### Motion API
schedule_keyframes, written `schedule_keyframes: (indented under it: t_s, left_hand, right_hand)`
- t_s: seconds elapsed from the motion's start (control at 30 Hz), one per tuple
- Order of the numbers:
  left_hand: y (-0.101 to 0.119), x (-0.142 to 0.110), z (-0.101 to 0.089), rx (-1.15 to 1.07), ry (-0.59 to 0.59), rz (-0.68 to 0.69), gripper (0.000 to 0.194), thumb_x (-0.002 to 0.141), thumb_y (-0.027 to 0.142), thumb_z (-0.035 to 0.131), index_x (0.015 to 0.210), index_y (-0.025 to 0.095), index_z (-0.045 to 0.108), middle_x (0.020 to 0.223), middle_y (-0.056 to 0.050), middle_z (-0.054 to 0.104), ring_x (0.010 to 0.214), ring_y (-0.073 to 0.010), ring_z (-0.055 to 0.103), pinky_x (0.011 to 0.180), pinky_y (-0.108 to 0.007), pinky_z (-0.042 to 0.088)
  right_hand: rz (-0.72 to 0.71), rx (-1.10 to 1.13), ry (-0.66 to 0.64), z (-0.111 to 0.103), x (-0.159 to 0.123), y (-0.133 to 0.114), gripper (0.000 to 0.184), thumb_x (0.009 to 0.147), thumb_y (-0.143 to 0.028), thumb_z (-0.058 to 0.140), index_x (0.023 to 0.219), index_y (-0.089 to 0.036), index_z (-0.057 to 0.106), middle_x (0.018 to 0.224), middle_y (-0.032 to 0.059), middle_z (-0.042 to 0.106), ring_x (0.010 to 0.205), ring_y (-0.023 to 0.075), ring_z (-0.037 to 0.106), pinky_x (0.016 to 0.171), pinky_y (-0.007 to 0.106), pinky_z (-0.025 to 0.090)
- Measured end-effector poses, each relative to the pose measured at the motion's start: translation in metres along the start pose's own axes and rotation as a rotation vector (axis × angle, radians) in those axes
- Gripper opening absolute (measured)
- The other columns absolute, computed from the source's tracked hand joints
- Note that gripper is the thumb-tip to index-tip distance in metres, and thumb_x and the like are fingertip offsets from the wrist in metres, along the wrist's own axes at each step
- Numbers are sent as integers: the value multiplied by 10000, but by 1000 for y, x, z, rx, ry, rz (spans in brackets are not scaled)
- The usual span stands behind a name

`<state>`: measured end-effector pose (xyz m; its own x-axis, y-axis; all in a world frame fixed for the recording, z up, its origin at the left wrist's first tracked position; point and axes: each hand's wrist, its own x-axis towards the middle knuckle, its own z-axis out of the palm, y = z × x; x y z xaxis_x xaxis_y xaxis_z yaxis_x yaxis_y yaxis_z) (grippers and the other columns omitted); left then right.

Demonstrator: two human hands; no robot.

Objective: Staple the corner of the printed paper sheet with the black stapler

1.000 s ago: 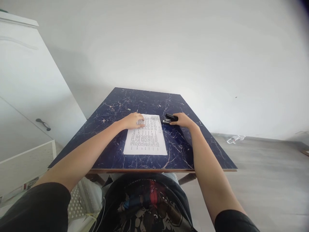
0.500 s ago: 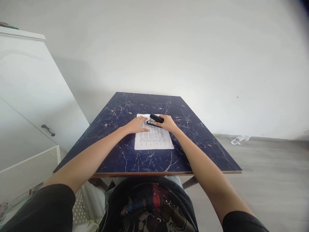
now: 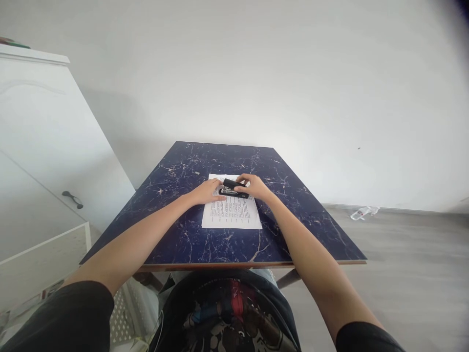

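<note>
A black stapler (image 3: 234, 189) lies over the upper part of a printed sheet of paper (image 3: 230, 215), its top arm raised from its base. My right hand (image 3: 254, 187) has hold of its right end, the thumb in front and the fingers arched behind. On the paper's left side rests my left hand (image 3: 208, 191), with thumb and fingers spread around the stapler's left end. Whether those fingertips touch the stapler, I cannot tell.
The paper lies on a dark blue marbled table (image 3: 220, 156). To the left stands a white cabinet (image 3: 47, 127) with a dark handle. A clear plastic item (image 3: 364, 212) is on the floor at right, near the wall.
The stapler has come slightly towards me and now sits more level across the paper. My right hand's fingers have arched up behind it; my left hand has hardly moved.
</note>
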<state>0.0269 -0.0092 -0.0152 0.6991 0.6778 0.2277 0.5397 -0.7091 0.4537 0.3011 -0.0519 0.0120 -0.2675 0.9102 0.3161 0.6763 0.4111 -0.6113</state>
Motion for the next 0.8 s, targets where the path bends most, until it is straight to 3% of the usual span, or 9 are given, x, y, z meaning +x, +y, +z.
schedule_keyframes:
  t_s: [0.1,0.3,0.43,0.5,0.6,0.67,0.8]
  left_hand:
    - [-3,0,2,-13,8,5,719,830,677,716,1345,180,646,1349,-186,648,1235,-379,620,1032,-470,478]
    - [-7,0,2,-44,49,-22,696,828,600,752,1368,176,639,1403,-192,626,1271,-385,607,1051,-500,480]
    - [-10,0,0,-46,34,-54,753,802,621,771,1402,190,625,1441,-198,610,1299,-400,598,1045,-510,489]
    - [-12,0,0,-48,29,-61,772,789,626,783,1409,197,617,1453,-191,606,1310,-398,595,1051,-506,492]
    - [-13,0,0,-53,30,-61,777,784,611,791,1410,189,606,1455,-180,606,1319,-385,592,1061,-490,494]
    - [-12,0,0,-52,28,-60,767,791,605,787,1404,182,604,1456,-177,605,1320,-380,591,1062,-483,494]
    - [-9,0,-2,-55,8,-64,752,794,606,781,1393,186,609,1459,-171,603,1316,-378,591,1068,-487,485]
  right_hand:
    - [100,247,54,-19,-4,15,409,828,-545,762,1044,-197,757,1027,80,751,755,161,567,686,304,444]
    - [353,693,-298,-25,-10,40,421,823,-362,820,1187,-161,757,609,-9,615,479,99,435,492,255,380]
    - [444,872,-368,-20,-10,41,404,855,-236,789,1246,-157,731,694,7,676,435,72,462,453,225,441]
    - [487,894,-381,-20,-10,40,391,898,-225,762,1283,-173,712,825,45,736,486,85,573,458,204,505]
    - [551,903,-417,-22,-10,39,429,951,-258,736,1365,-178,660,1133,128,763,796,177,780,606,214,645]
    - [570,925,-432,-22,-10,39,446,971,-254,718,1398,-156,633,1267,166,729,960,221,796,739,235,679]
    - [593,951,-420,-20,-9,38,413,1002,-198,664,1404,-118,614,1290,187,721,1019,227,791,875,252,663]
